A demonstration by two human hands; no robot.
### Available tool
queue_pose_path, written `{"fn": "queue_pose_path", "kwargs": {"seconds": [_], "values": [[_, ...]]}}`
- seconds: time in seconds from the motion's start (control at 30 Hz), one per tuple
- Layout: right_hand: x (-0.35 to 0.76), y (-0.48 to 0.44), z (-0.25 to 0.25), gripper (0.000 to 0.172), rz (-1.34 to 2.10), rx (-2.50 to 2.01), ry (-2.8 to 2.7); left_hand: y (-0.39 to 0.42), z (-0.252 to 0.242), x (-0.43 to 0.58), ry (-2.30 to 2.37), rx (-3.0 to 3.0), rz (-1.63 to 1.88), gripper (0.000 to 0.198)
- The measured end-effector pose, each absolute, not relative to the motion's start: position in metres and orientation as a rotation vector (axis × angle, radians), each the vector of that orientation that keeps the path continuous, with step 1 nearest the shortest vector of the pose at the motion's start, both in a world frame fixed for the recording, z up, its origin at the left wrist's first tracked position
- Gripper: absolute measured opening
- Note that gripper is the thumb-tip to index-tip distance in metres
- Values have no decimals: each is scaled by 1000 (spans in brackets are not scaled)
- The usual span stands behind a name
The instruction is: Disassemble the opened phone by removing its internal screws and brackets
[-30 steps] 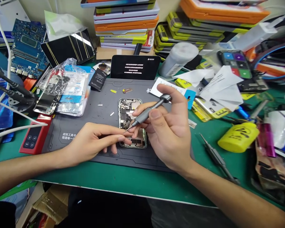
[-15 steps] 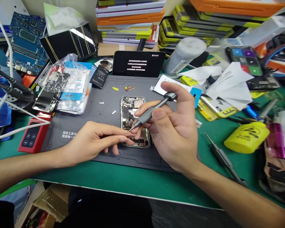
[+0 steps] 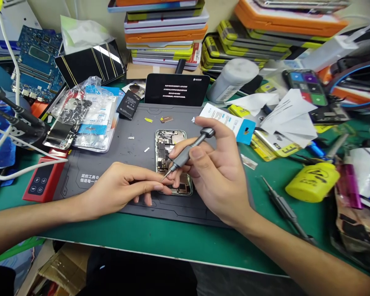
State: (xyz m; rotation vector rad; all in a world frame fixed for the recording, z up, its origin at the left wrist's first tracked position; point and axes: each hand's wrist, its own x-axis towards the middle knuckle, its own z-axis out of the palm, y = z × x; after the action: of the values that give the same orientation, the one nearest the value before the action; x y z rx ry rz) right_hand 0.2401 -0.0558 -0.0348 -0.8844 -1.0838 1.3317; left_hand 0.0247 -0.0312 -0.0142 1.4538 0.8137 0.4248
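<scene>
An opened phone (image 3: 164, 150) lies on the grey work mat (image 3: 117, 144), its inner boards exposed and its lower part partly covered by my hands. My right hand (image 3: 217, 174) holds a grey precision screwdriver (image 3: 185, 156), index finger on its end cap and thumb along the grip. The thin tip slants down to the left and reaches the fingertips of my left hand (image 3: 123, 185). Those left fingers are pinched together at the tip, over the phone's lower left edge. Whatever small thing may sit between them cannot be made out.
A black battery (image 3: 129, 103) and small metal parts lie beyond the phone. A propped screen (image 3: 176, 89) stands at the mat's back edge. Left is a red device (image 3: 43, 179); right are a second screwdriver (image 3: 285, 207) and a yellow container (image 3: 313, 182). Stacked cases (image 3: 166, 35) rise behind.
The view has shifted slightly, so the scene sits a little lower and farther left. Both hands keep nearly the same pose, with the screwdriver tip still at my left fingertips.
</scene>
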Motion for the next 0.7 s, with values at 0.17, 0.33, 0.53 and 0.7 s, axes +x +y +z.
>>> {"fn": "queue_pose_path", "kwargs": {"seconds": [0.17,0.33,0.53,0.7], "values": [[242,-55,-35,40,1327,-916,-1117,-31,-16,23,816,1491,409,21],[241,-56,-36,42,1347,-917,-1121,-31,-16,22,788,1479,394,21],[251,-45,-38,39,1331,-928,-1031,-32,-16,24,784,1479,414,26],[250,-43,-35,36,992,-966,-1096,-32,-14,23,639,1798,394,21]]}}
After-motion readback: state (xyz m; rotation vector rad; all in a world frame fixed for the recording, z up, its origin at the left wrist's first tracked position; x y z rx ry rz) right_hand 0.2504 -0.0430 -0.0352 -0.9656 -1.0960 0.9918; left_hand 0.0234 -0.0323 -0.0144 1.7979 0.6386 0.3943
